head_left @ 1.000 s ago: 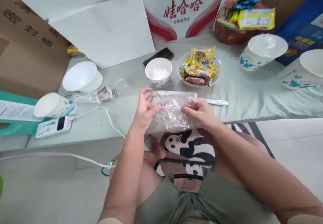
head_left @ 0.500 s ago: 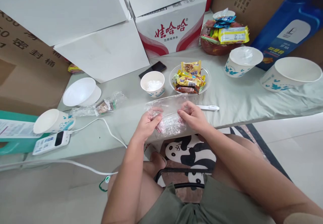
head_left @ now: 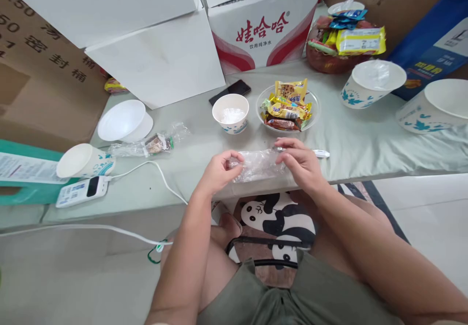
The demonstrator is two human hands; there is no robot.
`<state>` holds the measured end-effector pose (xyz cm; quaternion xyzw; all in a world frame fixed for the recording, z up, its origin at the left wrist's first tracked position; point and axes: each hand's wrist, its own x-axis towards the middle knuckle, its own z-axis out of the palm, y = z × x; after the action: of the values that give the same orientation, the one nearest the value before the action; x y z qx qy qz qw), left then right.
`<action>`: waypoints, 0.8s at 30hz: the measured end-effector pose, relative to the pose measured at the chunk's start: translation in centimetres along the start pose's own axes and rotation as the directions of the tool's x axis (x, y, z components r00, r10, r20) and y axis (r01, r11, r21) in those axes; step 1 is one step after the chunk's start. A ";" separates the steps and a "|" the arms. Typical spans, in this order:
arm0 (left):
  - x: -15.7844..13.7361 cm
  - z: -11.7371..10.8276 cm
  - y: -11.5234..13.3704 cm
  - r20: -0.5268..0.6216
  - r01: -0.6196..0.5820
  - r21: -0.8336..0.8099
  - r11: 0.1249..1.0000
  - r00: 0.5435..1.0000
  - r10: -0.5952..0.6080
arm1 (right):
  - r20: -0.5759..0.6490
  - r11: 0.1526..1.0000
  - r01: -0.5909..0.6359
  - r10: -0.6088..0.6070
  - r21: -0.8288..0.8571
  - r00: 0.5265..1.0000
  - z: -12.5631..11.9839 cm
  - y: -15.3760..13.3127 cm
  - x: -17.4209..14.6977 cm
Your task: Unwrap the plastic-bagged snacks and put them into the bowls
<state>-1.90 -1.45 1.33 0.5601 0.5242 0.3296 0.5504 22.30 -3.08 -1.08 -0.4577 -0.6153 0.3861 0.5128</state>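
Note:
A clear, crinkled plastic bag [head_left: 258,165] lies low over the front of the cloth-covered table, spread between my two hands. My left hand [head_left: 221,171] grips its left end between thumb and curled fingers. At the right end, my right hand [head_left: 302,164] has thumb and bent fingers closed on the plastic. Just behind the bag stands a small paper bowl [head_left: 230,112] with clear plastic inside. Right of that bowl sits a clear round dish [head_left: 315,115] of wrapped snacks [head_left: 287,108]. A white-handled tool [head_left: 321,153] lies partly hidden behind my right hand.
Left on the table are a white bowl [head_left: 124,120], a tipped paper bowl [head_left: 78,161], a power bank [head_left: 82,192] with a cable, and a wrapped packet [head_left: 157,143]. A phone [head_left: 230,92], cartons [head_left: 268,37], a snack basket [head_left: 334,64] and paper tubs [head_left: 373,83] stand behind and right.
The bag has gone from bunched at the table edge to flatter and higher over the tabletop. My hands have moved slightly apart and forward, and the right fingers have spread. The view has shifted.

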 end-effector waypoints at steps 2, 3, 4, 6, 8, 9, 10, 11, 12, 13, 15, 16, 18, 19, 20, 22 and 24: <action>0.0 -0.1 -0.1 0.089 -0.019 0.054 0.998 0.996 0.014 | 0.033 1.000 0.015 -0.015 0.006 0.999 0.0 -0.3 0.1; 0.0 -0.3 -0.1 0.131 -0.044 0.073 0.996 0.991 0.035 | 0.085 1.000 -0.013 0.013 0.007 0.996 0.1 -0.4 0.2; 0.1 -0.4 -0.1 0.153 -0.079 0.102 0.992 0.986 0.063 | 0.162 0.998 -0.057 0.059 -0.015 0.985 0.2 -0.5 0.3; 0.2 -0.7 0.2 0.072 -0.174 0.240 0.955 0.984 0.161 | 0.336 0.980 -0.140 0.180 -0.140 0.924 0.6 -0.8 0.4; 0.1 -0.8 0.8 -0.161 -0.246 0.457 0.854 0.922 0.352 | 0.426 0.946 -0.177 0.283 -0.273 0.859 1.0 -1.1 0.5; 0.0 -0.8 1.1 -0.252 -0.264 0.549 0.793 0.852 0.458 | 0.427 0.934 -0.181 0.306 -0.308 0.851 1.2 -1.3 0.4; -0.2 -0.6 1.4 -0.289 -0.281 0.605 0.745 0.794 0.534 | 0.408 0.932 -0.180 0.304 -0.315 0.861 1.4 -1.4 0.4; -0.4 -0.3 1.7 -0.271 -0.311 0.618 0.722 0.778 0.567 | 0.381 0.939 -0.176 0.284 -0.294 0.880 1.6 -1.5 0.4; -0.5 0.1 1.8 -0.206 -0.349 0.589 0.729 0.807 0.553 | 0.362 0.954 -0.167 0.252 -0.248 0.898 1.7 -1.5 0.4; -0.7 0.6 1.8 -0.115 -0.376 0.522 0.765 0.858 0.500 | 0.357 0.971 -0.158 0.214 -0.181 0.909 1.8 -1.6 0.3; -0.6 1.6 1.4 0.039 -0.323 0.340 0.883 0.943 0.330 | 0.377 0.989 -0.142 0.141 -0.025 0.915 2.0 -1.7 0.3; -0.4 2.0 1.0 0.068 -0.254 0.251 0.934 0.967 0.244 | 0.382 0.990 -0.136 0.115 0.029 0.917 2.0 -1.7 0.3; 0.1 2.4 0.2 0.049 -0.130 0.111 0.985 0.991 0.125 | 0.308 0.992 -0.122 0.103 0.043 0.946 2.0 -1.7 0.3; 0.4 2.4 -0.2 0.023 -0.095 0.063 0.993 0.995 0.094 | 0.236 0.994 -0.110 0.103 0.016 0.966 2.0 -1.6 0.3; 0.6 2.3 -0.3 0.004 -0.077 0.034 0.996 0.997 0.077 | 0.165 0.995 -0.098 0.099 -0.017 0.981 2.0 -1.5 0.2; 0.9 2.1 -0.3 -0.024 -0.065 0.006 0.998 0.998 0.065 | 0.121 0.993 -0.094 0.102 -0.070 0.987 2.2 -1.3 0.2; 0.9 1.9 0.1 -0.057 -0.065 -0.016 0.998 0.996 0.064 | 0.190 0.986 -0.123 0.144 -0.117 0.971 2.5 -1.1 0.4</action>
<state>0.16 -1.15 0.87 0.5622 0.5183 0.3675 0.5293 19.60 -3.07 -0.38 -0.4835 -0.6501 0.4307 0.3975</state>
